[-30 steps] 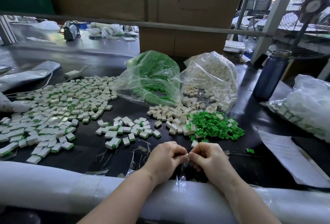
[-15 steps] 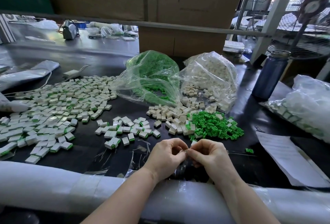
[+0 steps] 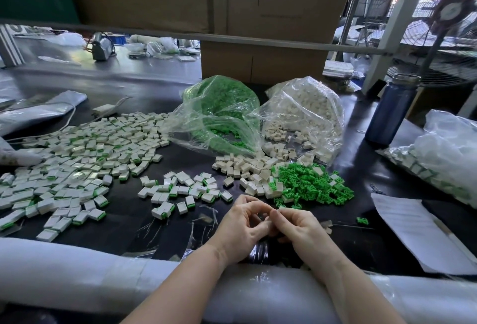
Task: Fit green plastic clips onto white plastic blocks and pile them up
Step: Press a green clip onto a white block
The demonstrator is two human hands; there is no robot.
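My left hand (image 3: 242,228) and my right hand (image 3: 302,233) meet fingertip to fingertip near the table's front edge, fingers curled, pinching a small white block that is almost wholly hidden between them. Just beyond lie loose green clips (image 3: 309,184) and bare white blocks (image 3: 247,166). A small group of fitted blocks (image 3: 185,189) lies left of my hands, and a wide spread of fitted blocks (image 3: 77,158) covers the table's left side. One stray green clip (image 3: 362,220) lies to the right.
Open plastic bags of green clips (image 3: 222,114) and white blocks (image 3: 307,109) sit behind the heaps. A blue bottle (image 3: 389,111), another filled bag (image 3: 444,155) and a paper sheet (image 3: 413,230) are at the right. White padding (image 3: 77,272) wraps the front edge. A cardboard box (image 3: 258,65) stands behind.
Both hands have shifted slightly away from me and their fingers have turned around the piece pinched between them. Nothing on the table has moved.
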